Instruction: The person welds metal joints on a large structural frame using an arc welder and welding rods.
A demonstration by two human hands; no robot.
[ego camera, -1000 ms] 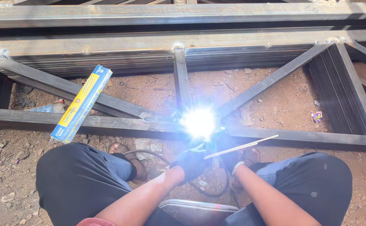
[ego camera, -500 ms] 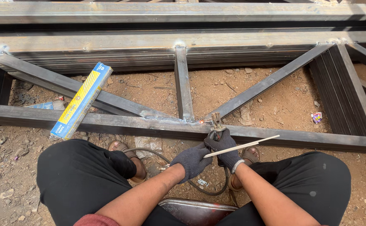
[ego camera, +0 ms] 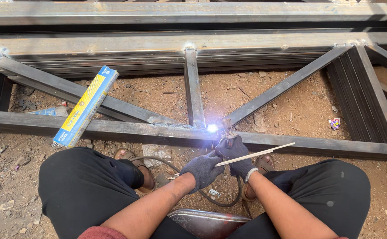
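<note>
I squat over a steel truss frame (ego camera: 114, 130) lying on bare earth. My right hand (ego camera: 237, 155), in a dark glove, grips the electrode holder (ego camera: 227, 130), whose tip touches the joint where the upright bar (ego camera: 193, 88) meets the near rail; a small bright arc (ego camera: 212, 128) glows there. My left hand (ego camera: 203, 170), also gloved, holds a thin spare welding rod (ego camera: 257, 154) that sticks out to the right across my right wrist. A black cable (ego camera: 220, 203) loops on the ground below my hands.
A blue and yellow box of welding rods (ego camera: 86, 106) leans on the near rail at the left. Diagonal bars (ego camera: 286, 84) run to the far rail (ego camera: 193, 44). My sandalled feet (ego camera: 134, 157) rest on stony red soil (ego camera: 291, 110). A metal bowl-like object (ego camera: 209, 223) lies between my knees.
The large bright arc of a second ago went out, then a small arc lit again at the joint. My hands stay at the same spot.
</note>
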